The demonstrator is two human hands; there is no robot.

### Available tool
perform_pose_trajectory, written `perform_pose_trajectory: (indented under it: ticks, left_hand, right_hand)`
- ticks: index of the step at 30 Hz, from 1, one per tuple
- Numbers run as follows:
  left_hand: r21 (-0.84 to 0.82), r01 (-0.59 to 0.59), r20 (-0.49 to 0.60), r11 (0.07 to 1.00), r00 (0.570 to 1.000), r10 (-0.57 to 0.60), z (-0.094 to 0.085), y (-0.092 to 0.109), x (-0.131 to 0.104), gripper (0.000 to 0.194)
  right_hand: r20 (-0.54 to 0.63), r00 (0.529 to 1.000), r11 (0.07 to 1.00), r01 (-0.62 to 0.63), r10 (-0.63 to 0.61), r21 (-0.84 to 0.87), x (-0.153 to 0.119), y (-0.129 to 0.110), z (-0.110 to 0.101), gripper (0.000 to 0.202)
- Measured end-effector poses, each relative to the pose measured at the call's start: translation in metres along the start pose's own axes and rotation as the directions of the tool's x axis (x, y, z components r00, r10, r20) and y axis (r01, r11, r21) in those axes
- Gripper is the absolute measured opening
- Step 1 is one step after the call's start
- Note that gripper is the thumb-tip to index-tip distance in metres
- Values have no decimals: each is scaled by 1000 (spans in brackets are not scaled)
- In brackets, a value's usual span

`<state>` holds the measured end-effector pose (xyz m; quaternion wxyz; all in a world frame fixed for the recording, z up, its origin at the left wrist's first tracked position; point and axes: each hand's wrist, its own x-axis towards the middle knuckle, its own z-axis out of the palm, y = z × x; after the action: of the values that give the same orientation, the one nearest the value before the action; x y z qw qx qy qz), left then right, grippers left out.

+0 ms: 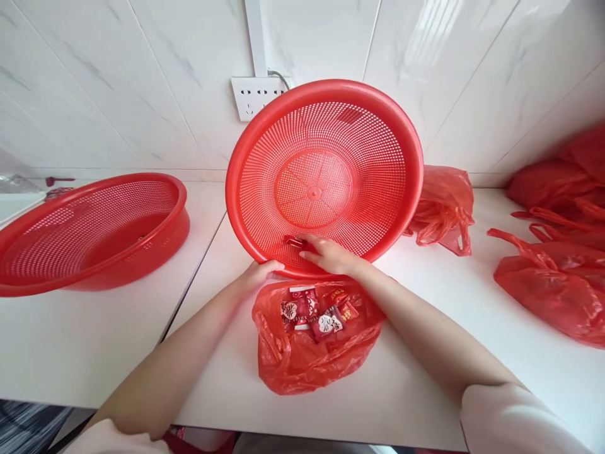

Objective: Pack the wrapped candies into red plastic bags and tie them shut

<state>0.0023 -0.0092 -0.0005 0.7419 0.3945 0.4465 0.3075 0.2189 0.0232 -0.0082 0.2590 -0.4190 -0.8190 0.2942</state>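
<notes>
A large red plastic colander (326,89) is tilted up on its edge, its perforated inside facing me. My left hand (259,275) grips its lower left rim, thumb along the edge. Inside, near the lower wall, my right hand (327,254) has its fingers curled at a small red wrapped candy (293,241); part of the candy is hidden by the fingertips. Just below the rim lies an open red plastic bag (312,372). Several wrapped candies (328,323) show in its mouth, in dark red and bright red wrappers with printed lettering.
Another red colander (163,255) stands on the white table (208,403) at left. Filled red bags (553,284) lie at right, and a bunched red bag (447,205) sits behind the tilted colander. A power strip (258,94) is on the tiled wall.
</notes>
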Motion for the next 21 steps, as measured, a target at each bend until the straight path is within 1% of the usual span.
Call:
perform_pose_trajectory:
  ticks: [2,4,5,6,7,8,9,10,11,12,13,14,16,21]
  left_hand:
    - [13,-2,-3,1000,1000,2,-1,0,1,37]
    - [20,-16,-4,1000,1000,17,-2,0,2,39]
    - [20,-25,0,999,1000,25,-3,0,3,40]
    - [17,-32,4,999,999,32,-3,0,3,41]
    - [11,-36,9,999,999,36,-3,0,3,42]
    - [3,-33,16,999,999,33,-3,0,3,42]
    - [-6,-26,26,1000,999,26,-3,0,3,43]
    - [-14,-18,33,1000,999,18,-3,0,3,43]
    - [-21,-15,36,1000,999,16,-3,-1,2,44]
    - [-26,-19,34,999,999,20,-3,-1,2,44]
    - [-28,-29,30,999,999,30,-3,-1,2,44]
    - [-26,-43,26,999,999,44,-3,0,2,45]
    - [-17,-73,21,997,997,74,-4,0,3,45]
    - [-21,-129,14,991,991,130,-4,0,6,44]
  right_hand:
    - [-41,999,1000,-14,14,1,1,-2,1,37]
    - [-57,997,997,-42,46,69,3,-5,1,27]
    - [-44,997,984,-62,71,167,3,-6,-1,24]
    - [-16,995,947,-91,100,309,4,-7,-2,24]
    - [27,991,871,-125,128,475,4,-9,-4,26]
    - [76,986,758,-160,145,632,4,-11,-6,28]
    - [126,981,629,-193,150,753,4,-13,-9,30]
    - [169,975,510,-220,145,832,4,-15,-11,30]
    - [200,971,420,-239,135,876,3,-18,-13,30]
    - [221,968,360,-250,121,899,3,-20,-15,30]
    - [235,966,323,-256,104,911,2,-23,-16,29]
    - [244,966,302,-258,84,918,1,-25,-17,29]
    - [251,967,287,-253,43,924,0,-29,-19,28]
    - [253,967,311,-229,-38,922,-3,-35,-22,28]
